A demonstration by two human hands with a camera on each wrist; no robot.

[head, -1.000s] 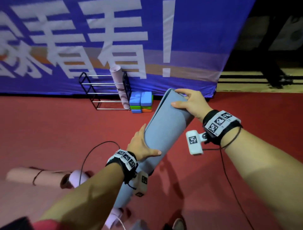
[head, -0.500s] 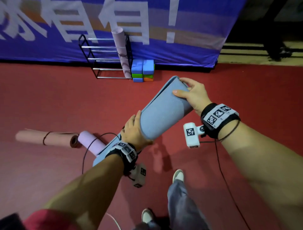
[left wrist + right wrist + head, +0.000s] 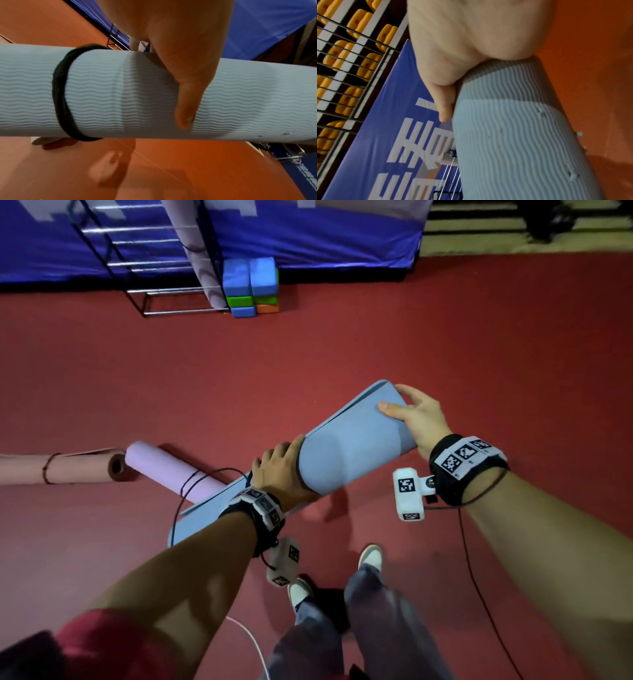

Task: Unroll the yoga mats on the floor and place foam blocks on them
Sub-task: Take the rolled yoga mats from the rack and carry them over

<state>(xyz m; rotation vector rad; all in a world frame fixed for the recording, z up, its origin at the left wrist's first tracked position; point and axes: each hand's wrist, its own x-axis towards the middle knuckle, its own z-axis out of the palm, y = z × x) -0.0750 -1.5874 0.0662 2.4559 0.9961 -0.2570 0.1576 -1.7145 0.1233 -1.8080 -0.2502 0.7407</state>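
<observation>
I hold the rolled pale-blue ribbed yoga mat (image 3: 346,453) above the red floor (image 3: 376,344) with both hands, and it is tilted, the far end higher. My right hand (image 3: 416,419) grips the upper end of the roll: the thumb lies on the top face and the fingers curl over the end edge. My left hand (image 3: 284,470) wraps around the middle of the roll, the thumb pressed flat on the ribbed side in the left wrist view. Just below this grip, toward the lower end, a black elastic band (image 3: 62,92) circles the mat. Left of my left hand, 2 more rolled mats lie on the floor: a lilac one (image 3: 171,470) and a pink one (image 3: 58,470), both with bands. Far beyond the grip, a stack of blue, green and orange foam blocks (image 3: 251,287) stands beside a black wire rack (image 3: 137,268).
</observation>
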